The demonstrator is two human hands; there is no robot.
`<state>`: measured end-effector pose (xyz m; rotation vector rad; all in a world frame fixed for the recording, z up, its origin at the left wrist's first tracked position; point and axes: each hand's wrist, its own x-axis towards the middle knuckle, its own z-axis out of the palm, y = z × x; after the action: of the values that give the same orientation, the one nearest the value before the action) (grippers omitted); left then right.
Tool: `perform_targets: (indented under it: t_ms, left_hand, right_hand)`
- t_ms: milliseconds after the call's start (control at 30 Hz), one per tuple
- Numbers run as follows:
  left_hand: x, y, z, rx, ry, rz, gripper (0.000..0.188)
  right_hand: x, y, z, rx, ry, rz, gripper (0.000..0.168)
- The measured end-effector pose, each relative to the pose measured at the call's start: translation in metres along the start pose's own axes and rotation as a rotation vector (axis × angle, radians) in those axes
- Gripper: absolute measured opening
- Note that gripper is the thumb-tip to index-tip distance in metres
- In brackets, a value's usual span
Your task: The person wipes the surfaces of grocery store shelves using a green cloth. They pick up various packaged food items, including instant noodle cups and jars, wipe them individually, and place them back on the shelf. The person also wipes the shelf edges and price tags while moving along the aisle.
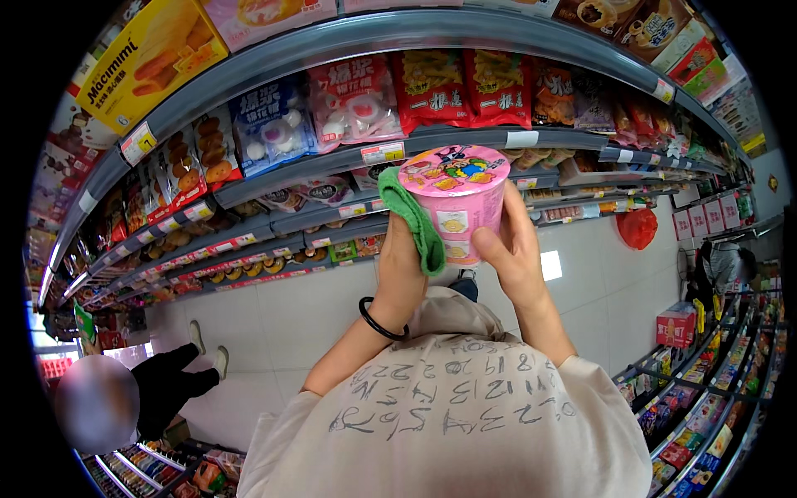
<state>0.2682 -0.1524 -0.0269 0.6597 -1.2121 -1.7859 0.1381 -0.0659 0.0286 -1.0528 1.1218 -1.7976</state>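
A pink paper snack cup with a printed round lid is held upright between my two hands, in front of the shelves. My right hand grips its right side, the thumb across the front. A folded green cloth lies between my left hand and the cup's left side; the fingers of that hand are mostly hidden behind the cloth and cup. On my left wrist is a black band.
Just beyond the cup runs a curved grey shelf edge with bagged marshmallows and red snack bags. A person in black stands at the left. More stocked racks are at the lower right.
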Motion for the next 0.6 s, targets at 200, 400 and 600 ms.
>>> perform_targets:
  t_ms: [200, 400, 600]
  left_hand:
    - [-0.001, -0.015, 0.004, -0.072, 0.032, 0.007, 0.049]
    - [0.007, 0.008, 0.009, -0.190, -0.085, -0.031, 0.048]
    - [0.004, 0.007, 0.014, -0.422, -0.020, -0.133, 0.048]
  right_hand:
    - [0.004, 0.008, 0.015, -0.901, 0.211, -0.321, 0.083]
    - [0.004, 0.004, -0.004, -0.466, 0.138, -0.211, 0.074]
    - [0.002, 0.007, 0.003, -0.152, 0.065, 0.029, 0.074]
